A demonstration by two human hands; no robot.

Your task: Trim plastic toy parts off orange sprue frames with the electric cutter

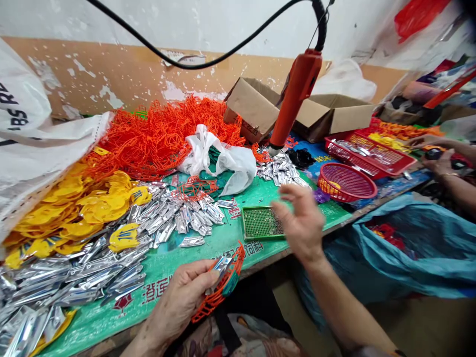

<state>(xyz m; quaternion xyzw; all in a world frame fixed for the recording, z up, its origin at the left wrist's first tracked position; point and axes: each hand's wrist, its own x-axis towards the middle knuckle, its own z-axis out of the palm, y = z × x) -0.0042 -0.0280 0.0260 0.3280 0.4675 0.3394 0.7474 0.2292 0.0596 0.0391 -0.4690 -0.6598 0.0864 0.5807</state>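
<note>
My left hand (186,285) pinches an orange lattice plastic frame (213,300) near the table's front edge. A silver shiny piece (223,266) and a green piece (232,283) lie against that frame. My right hand (301,223) hovers by the right end of a shallow green tray (256,223), its fingertips smeared by motion. Whether anything small is between those fingertips I cannot tell. Tiny dark metal bits sit in the tray's right part. An orange electric screwdriver (297,94) hangs from a black cable beyond the tray, its tip down over silver pieces (282,168).
Orange frames (159,134), yellow pieces (96,203) and silver pieces (100,267) are heaped at left. A white plastic bag (238,168) lies mid-table. Cardboard boxes (256,106), red baskets (347,182) and a blue sack (420,243) stand rightward. Another person's hands (442,161) work at far right.
</note>
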